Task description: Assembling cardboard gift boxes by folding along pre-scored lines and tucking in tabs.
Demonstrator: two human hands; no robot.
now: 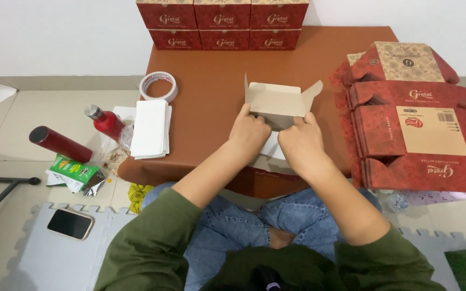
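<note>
While both hands press on a small cardboard box [279,102] at the middle of the brown counter [206,108], the box shows its plain tan inside, with side flaps standing open at left and right. The left hand [249,132] grips the box's near left edge, fingers curled onto the card; the right hand [301,141] clamps the near right edge, and the two hands sit just beside each other. A white sheet [272,146] lies under them on the counter.

At the far edge of the counter stand stacked red boxes [222,21] in two rows. To the right, a pile of flat red box blanks [413,116] overlaps the counter's side. On the left part of the counter lie a roll of tape [158,86] and a stack of white papers [149,128]. On the floor at left rest a red bottle [103,119], a red cylinder [60,144], a green packet [74,171] and a phone [70,223] on a grey mat.
</note>
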